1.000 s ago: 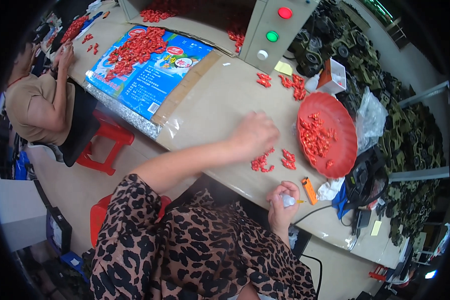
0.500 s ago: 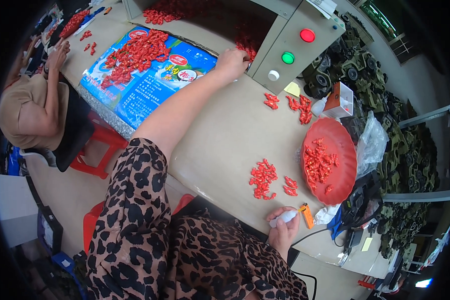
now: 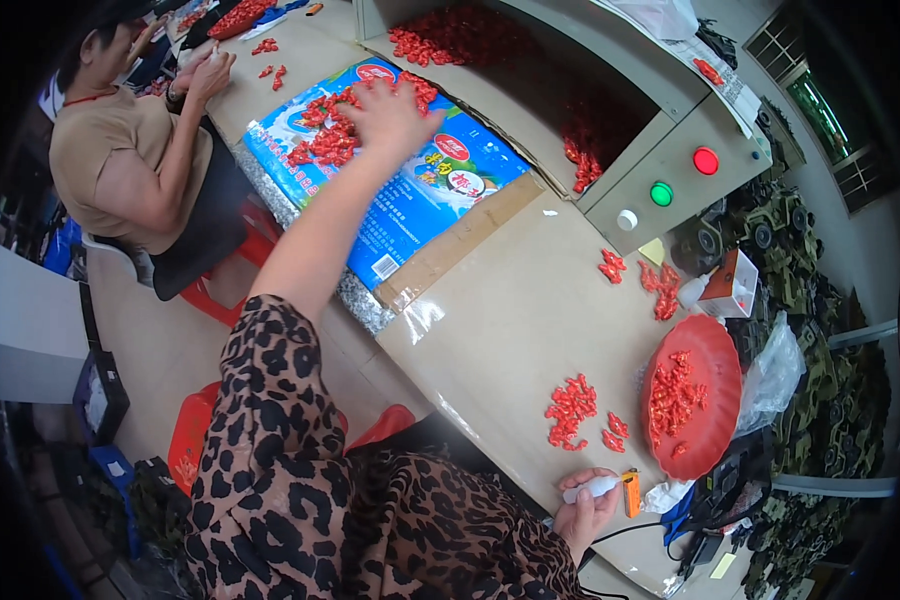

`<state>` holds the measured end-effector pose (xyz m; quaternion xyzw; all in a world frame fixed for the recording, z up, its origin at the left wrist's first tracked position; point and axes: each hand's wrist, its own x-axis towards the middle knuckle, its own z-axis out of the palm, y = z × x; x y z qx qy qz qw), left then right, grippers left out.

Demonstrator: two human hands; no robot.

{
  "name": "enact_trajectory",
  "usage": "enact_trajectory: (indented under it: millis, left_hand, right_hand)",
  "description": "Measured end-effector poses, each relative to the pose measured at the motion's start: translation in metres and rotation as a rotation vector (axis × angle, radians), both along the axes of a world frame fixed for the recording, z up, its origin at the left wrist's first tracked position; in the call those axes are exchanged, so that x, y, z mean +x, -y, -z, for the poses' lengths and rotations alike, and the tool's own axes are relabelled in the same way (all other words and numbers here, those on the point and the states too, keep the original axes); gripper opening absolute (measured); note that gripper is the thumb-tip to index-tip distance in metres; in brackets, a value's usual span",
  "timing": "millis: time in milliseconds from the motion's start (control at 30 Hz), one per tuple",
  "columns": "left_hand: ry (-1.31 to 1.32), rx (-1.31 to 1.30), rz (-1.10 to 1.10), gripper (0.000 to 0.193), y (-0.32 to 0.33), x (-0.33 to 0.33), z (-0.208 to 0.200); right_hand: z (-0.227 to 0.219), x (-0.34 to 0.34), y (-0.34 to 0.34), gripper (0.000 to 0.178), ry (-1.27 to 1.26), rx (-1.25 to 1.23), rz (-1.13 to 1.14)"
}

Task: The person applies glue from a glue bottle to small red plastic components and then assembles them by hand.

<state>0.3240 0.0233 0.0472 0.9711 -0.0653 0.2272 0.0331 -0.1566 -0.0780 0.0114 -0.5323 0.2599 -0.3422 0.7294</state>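
My left hand (image 3: 398, 118) reaches far forward over a heap of small red plastic pieces (image 3: 322, 132). Its fingers are spread among them, and nothing is visibly gripped. The heap lies on a flat blue printed cardboard sheet (image 3: 385, 228). Close to my body at the table's near edge, my right hand (image 3: 580, 517) is closed around a small white squeeze bottle (image 3: 592, 489) with a narrow tip. A cluster of red pieces (image 3: 571, 411) lies beyond that hand, beside a red scalloped bowl (image 3: 722, 390) holding more of them.
A grey machine with an opening and buttons (image 3: 642, 190) stands at the back, red pieces inside it. An orange tool (image 3: 631, 494) lies beside my right hand. A seated person (image 3: 135, 160) works at the left. Green toy vehicles (image 3: 820, 440) are piled at the right.
My left hand has moved left from the machine's opening to the heap on the blue cardboard, and its fingers have spread. The view has shifted; my right hand still holds the bottle.
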Motion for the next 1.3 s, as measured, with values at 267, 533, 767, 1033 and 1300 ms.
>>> enact_trajectory:
  millis: [267, 533, 767, 1033, 1300]
  left_hand:
    - [-0.353, -0.247, -0.069, 0.083, -0.054, 0.017, 0.010]
    - [-0.256, -0.120, 0.270, 0.057, -0.011, -0.022, 0.015]
    - [-0.140, -0.159, 0.382, 0.041, -0.021, -0.020, 0.015]
    - [-0.159, -0.230, 0.385, 0.037, -0.022, -0.015, 0.010]
    - [-0.218, -0.357, 0.529, 0.016, -0.014, 0.007, -0.005]
  right_hand:
    - [-0.003, 0.003, -0.003, 0.036, -0.039, -0.035, 0.017]
    - [0.000, 0.003, -0.003, 0.036, -0.056, -0.074, 0.019]
    - [0.003, 0.000, -0.002, 0.033, -0.015, -0.037, -0.032]
    - [0.003, -0.001, 0.001, 0.032, -0.007, -0.033, -0.039]
    - [0.002, -0.002, 0.000, 0.032, -0.007, -0.002, -0.032]
